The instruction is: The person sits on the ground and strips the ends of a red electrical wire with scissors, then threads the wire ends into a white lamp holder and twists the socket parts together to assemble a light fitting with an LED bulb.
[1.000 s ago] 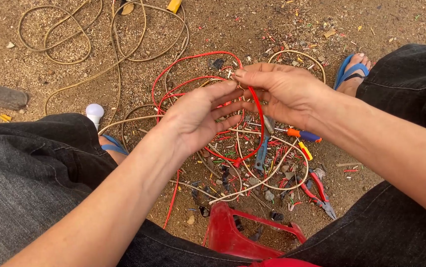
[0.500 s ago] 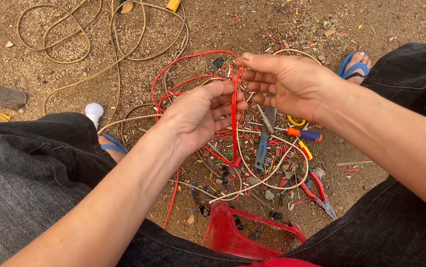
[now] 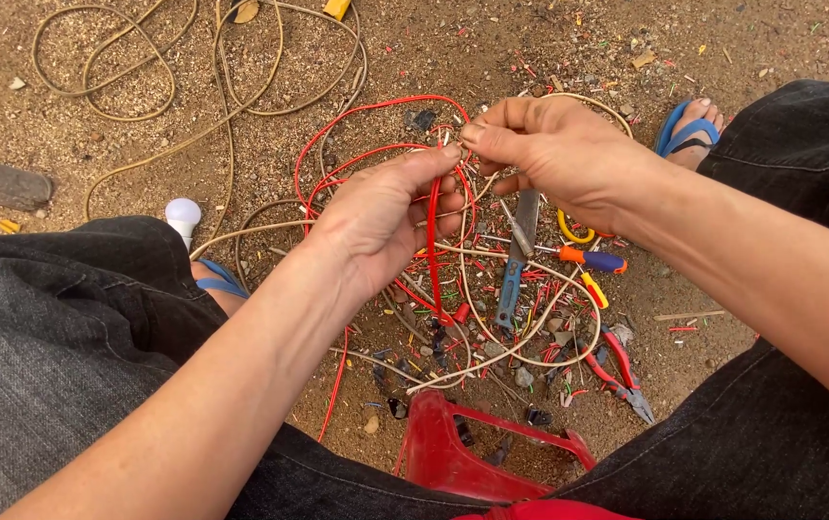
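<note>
My left hand [image 3: 376,217] grips a loop of red wire [image 3: 431,246] that hangs down from its fingers. My right hand [image 3: 554,154] pinches the end of the same red wire between thumb and fingers, right beside my left fingertips. More red wire [image 3: 357,120] loops on the sandy ground behind the hands. Below them lie cream-coloured wire [image 3: 506,342], a blue-handled knife [image 3: 513,279], an orange-and-blue screwdriver [image 3: 588,258] and red-handled pliers [image 3: 621,371].
A tan cable [image 3: 155,87] coils across the ground at the top left. A white bulb [image 3: 183,217] lies by my left knee. A red plastic stool [image 3: 472,453] stands between my legs. Wire scraps litter the sand. My feet wear blue sandals [image 3: 679,130].
My hands have drawn closer and the red wire now hangs straight down from my left hand. My right hand has shifted from an open palm to a pinch on the wire end.
</note>
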